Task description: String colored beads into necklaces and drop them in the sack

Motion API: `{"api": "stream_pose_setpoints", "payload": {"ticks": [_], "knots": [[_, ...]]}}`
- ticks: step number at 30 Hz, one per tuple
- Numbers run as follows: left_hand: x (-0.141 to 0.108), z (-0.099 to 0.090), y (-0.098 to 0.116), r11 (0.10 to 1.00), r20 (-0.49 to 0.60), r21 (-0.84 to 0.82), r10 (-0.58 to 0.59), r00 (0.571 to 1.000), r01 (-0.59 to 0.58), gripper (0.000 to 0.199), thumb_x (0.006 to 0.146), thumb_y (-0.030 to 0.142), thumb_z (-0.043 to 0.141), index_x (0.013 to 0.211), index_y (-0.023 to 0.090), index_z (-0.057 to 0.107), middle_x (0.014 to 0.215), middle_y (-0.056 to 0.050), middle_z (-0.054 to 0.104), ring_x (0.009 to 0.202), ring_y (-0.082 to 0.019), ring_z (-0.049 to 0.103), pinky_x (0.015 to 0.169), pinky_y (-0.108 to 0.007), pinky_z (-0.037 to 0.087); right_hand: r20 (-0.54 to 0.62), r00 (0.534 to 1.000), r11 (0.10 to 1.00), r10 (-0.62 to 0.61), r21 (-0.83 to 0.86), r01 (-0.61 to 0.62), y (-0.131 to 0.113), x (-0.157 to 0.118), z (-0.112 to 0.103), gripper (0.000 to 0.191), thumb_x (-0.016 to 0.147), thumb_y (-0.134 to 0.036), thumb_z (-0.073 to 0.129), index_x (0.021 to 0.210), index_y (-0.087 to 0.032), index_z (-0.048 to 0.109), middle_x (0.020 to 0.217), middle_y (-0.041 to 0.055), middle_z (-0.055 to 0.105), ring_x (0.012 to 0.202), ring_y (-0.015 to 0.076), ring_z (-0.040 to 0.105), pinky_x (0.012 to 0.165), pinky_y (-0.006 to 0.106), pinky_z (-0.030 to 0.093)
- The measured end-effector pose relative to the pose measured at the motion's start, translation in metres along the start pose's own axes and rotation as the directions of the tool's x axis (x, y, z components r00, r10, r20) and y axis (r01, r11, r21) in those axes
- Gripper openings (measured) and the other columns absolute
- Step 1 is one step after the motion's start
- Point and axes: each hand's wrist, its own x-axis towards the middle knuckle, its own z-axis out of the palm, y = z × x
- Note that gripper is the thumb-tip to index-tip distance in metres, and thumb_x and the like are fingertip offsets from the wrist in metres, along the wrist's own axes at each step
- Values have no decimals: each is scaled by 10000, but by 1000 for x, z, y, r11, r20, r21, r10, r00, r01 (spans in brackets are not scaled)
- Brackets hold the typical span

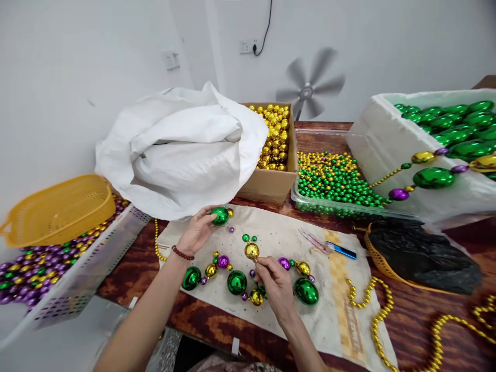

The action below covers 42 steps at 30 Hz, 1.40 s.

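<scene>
My left hand [198, 232], a dark red beaded bracelet at its wrist, is closed around a large shiny green bead [219, 216]. A small gold bead [230, 212] sits right beside that one. Lower on the cloth, my right hand [277, 284] pinches at the near edge of a gold bead [251, 251]; the exact grip point is partly hidden by the fingertips. Two small green beads [246, 237] lie just past it. A row of joined green, gold and purple beads [236, 282] curves across the cloth [279, 227], running partly beneath my right hand.
A white sack [186, 170] stands behind, next to a box [267, 185] of gold beads. Bead-filled containers include a clear tray [349, 209], a foam box [387, 134] and a white basket [96, 274]. Tweezers [313, 240], a blue-handled tool [341, 250] and gold bead strings [382, 315] lie right.
</scene>
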Motion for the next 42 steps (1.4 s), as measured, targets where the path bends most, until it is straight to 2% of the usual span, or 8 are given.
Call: {"api": "stream_pose_setpoints", "payload": {"ticks": [3, 7, 11, 14, 17, 23, 32, 42], "knots": [[-13, 13, -9, 971, 35, -220, -92, 995, 97, 196, 745, 142, 723, 932, 178, 679, 1041, -46, 720, 1008, -191, 667, 951, -404, 550, -1, 1000, 1000, -9, -3, 9, 0, -3, -3, 192, 927, -296, 564, 880, -191, 719, 693, -2, 598, 540, 119, 585, 499, 222, 454], [-19, 24, -17, 909, 24, -368, -199, 980, 193, 114, 783, 109, 656, 886, 158, 658, 1021, -66, 721, 1061, -216, 667, 968, -408, 571, 12, 1000, 1000, -13, -9, 13, 0, -10, -4, 199, 933, -305, 564, 874, -187, 714, 698, -2, 595, 546, 118, 585, 495, 221, 448], [-16, 31, -15, 891, -35, -430, -175, 984, 143, 61, 851, 169, 644, 912, 173, 648, 990, -57, 720, 1031, -201, 677, 929, -392, 602, 24, 999, 999, -29, -31, 30, 0, -16, -3, 216, 944, -324, 562, 871, -189, 714, 695, 1, 590, 554, 126, 588, 510, 233, 451], [-14, 35, -7, 897, -42, -435, -108, 993, 79, 74, 879, 202, 641, 950, 179, 643, 983, -47, 718, 984, -192, 689, 931, -421, 607, 35, 998, 996, -61, -59, 63, 0, -19, -2, 214, 949, -319, 563, 870, -194, 717, 700, 3, 599, 568, 133, 600, 540, 243, 462], [-14, 40, 1, 905, -36, -418, -107, 994, 82, 78, 888, 231, 647, 935, 169, 641, 969, -53, 717, 954, -204, 701, 913, -438, 615, 46, 994, 992, -98, -72, 101, 0, -21, -3, 214, 956, -306, 552, 882, -194, 718, 698, 4, 598, 565, 133, 598, 541, 243, 462], [-14, 51, 9, 900, -45, -430, -103, 994, 74, 131, 920, 258, 615, 950, 143, 670, 987, -70, 713, 943, -198, 700, 875, -383, 631, 38, 992, 989, -119, -81, 121, 0, -26, -5, 203, 957, -284, 555, 871, -201, 720, 682, 3, 592, 576, 134, 578, 542, 233, 460], [-17, 54, 6, 905, -27, -423, -71, 997, 53, 128, 903, 235, 639, 958, 135, 696, 1015, -75, 698, 956, -195, 680, 903, -409, 613, 28, 995, 993, -93, -65, 95, 3, -28, -4, 212, 957, -296, 554, 875, -199, 723, 702, 15, 610, 572, 136, 580, 527, 233, 463], [-33, 61, -2, 925, 38, -376, 62, 997, -43, 193, 819, 254, 752, 985, 161, 721, 1079, -45, 685, 986, -181, 652, 1002, -446, 548, -24, 998, 998, -51, 22, 52, 5, -24, 8, 204, 951, -304, 562, 877, -190, 714, 706, 5, 600, 588, 135, 618, 558, 239, 484]]}}
